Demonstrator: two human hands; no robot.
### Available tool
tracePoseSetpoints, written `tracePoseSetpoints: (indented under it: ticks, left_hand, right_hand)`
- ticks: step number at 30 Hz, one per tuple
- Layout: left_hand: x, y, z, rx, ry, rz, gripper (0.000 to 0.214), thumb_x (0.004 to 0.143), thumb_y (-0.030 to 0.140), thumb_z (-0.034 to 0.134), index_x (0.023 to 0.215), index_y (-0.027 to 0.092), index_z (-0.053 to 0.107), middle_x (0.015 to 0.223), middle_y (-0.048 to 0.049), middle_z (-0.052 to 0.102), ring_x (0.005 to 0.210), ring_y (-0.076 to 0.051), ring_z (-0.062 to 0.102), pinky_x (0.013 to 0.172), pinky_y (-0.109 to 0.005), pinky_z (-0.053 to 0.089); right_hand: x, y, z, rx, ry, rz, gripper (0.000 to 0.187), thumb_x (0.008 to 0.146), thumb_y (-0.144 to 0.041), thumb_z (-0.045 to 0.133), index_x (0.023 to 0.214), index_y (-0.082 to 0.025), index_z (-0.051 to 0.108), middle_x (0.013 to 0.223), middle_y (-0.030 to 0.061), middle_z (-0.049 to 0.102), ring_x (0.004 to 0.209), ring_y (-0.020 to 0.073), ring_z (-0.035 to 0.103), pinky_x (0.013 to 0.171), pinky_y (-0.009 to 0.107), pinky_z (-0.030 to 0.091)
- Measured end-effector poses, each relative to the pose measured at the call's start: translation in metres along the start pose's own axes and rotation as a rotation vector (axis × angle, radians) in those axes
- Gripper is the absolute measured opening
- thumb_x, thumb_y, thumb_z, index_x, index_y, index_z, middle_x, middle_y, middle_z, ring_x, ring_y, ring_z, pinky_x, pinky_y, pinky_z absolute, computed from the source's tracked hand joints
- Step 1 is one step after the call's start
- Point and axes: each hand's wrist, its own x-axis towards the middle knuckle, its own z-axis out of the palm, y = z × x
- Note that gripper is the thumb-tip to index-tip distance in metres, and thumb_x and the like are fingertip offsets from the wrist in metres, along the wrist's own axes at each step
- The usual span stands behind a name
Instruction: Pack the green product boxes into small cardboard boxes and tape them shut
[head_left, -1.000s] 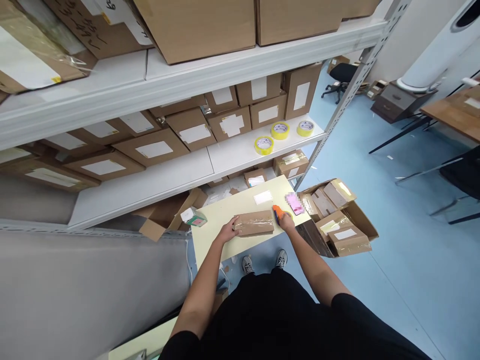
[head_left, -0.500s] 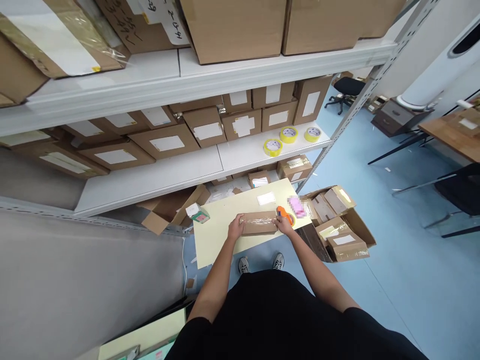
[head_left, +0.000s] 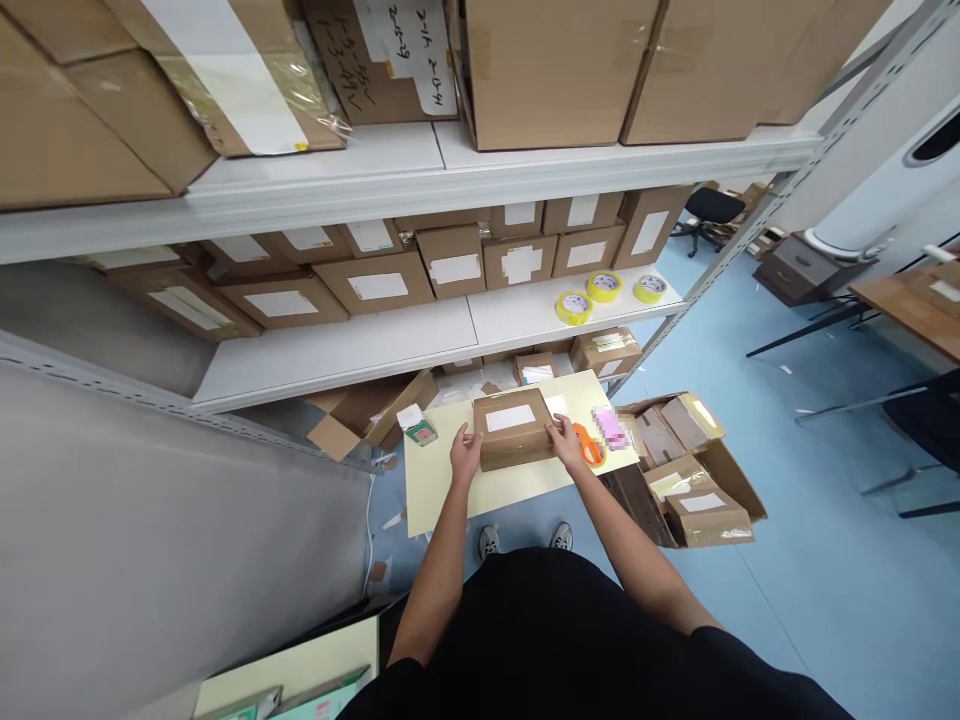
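A taped cardboard box (head_left: 499, 452) with a white label (head_left: 511, 417) on its upper face is held between my two hands over the pale yellow table (head_left: 442, 500). At its left end is my left hand (head_left: 466, 455), fingers pressed to the side. My right hand (head_left: 564, 442) grips the right end, its thumb near the top edge. An orange tape dispenser (head_left: 587, 443) lies just right of my right hand, with a blurred pink item (head_left: 611, 428) beyond it. Behind the box, a white paper (head_left: 556, 404) is partly hidden.
A small green-and-white box (head_left: 417, 425) sits at the table's left. Right of the table, a large open carton (head_left: 724, 465) holds several boxes. Shelving (head_left: 375, 365) ahead bears cardboard boxes and tape rolls (head_left: 574, 308). An open carton (head_left: 360, 415) stands beneath at left.
The box has been turned in my hands: its shiny taped side faced up before, and the labelled face shows now. The camera view has shifted slightly.
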Motion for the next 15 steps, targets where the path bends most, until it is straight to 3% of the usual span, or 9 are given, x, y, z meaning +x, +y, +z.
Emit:
tracePoseSetpoints:
  ticks: [2,4,7,12,15]
  left_hand:
    - [-0.002,-0.014,0.006,-0.017,-0.023,-0.051,0.068,0.099,0.038,0.056,0.161,0.016,0.039,0.133,-0.0132,0.068,0.114,-0.023,0.07,0.099,-0.031,0.055]
    - [-0.005,-0.03,0.015,0.017,-0.089,-0.131,0.07,0.092,0.028,0.063,0.158,0.015,0.043,0.137,-0.0157,0.066,0.118,-0.025,0.069,0.1,-0.034,0.055]
    - [-0.013,-0.05,0.026,0.064,-0.22,-0.205,0.066,0.082,0.022,0.071,0.146,0.017,0.056,0.131,-0.0157,0.071,0.121,-0.031,0.069,0.1,-0.04,0.055]
    - [-0.021,-0.065,0.027,0.0,-0.278,-0.203,0.062,0.079,0.016,0.072,0.14,0.018,0.059,0.131,-0.0158,0.073,0.118,-0.029,0.071,0.099,-0.039,0.055]
    - [-0.016,-0.066,0.021,-0.069,-0.225,-0.147,0.071,0.08,0.015,0.07,0.149,0.02,0.05,0.145,-0.0172,0.064,0.13,-0.027,0.065,0.102,-0.037,0.055]
  right_hand:
    - [0.001,0.005,0.019,-0.071,-0.094,0.012,0.055,0.101,-0.035,0.039,0.154,-0.019,0.045,0.129,0.0126,0.072,0.12,0.0246,0.066,0.093,0.032,0.054]
    - [-0.001,0.017,0.037,-0.161,-0.197,0.037,0.054,0.097,-0.026,0.043,0.15,-0.02,0.049,0.128,0.0106,0.073,0.119,0.0248,0.067,0.095,0.032,0.053]
    - [-0.006,0.037,0.056,-0.249,-0.279,0.097,0.056,0.089,-0.02,0.053,0.145,-0.018,0.053,0.127,0.0121,0.074,0.116,0.0278,0.069,0.095,0.033,0.053]
    - [-0.013,0.051,0.073,-0.23,-0.258,0.117,0.065,0.081,-0.016,0.06,0.145,-0.019,0.052,0.133,0.0126,0.071,0.121,0.0275,0.068,0.098,0.031,0.052]
    - [-0.01,0.051,0.073,-0.138,-0.2,0.09,0.058,0.083,-0.024,0.06,0.141,-0.021,0.053,0.134,0.0119,0.07,0.121,0.0274,0.068,0.096,0.033,0.055]
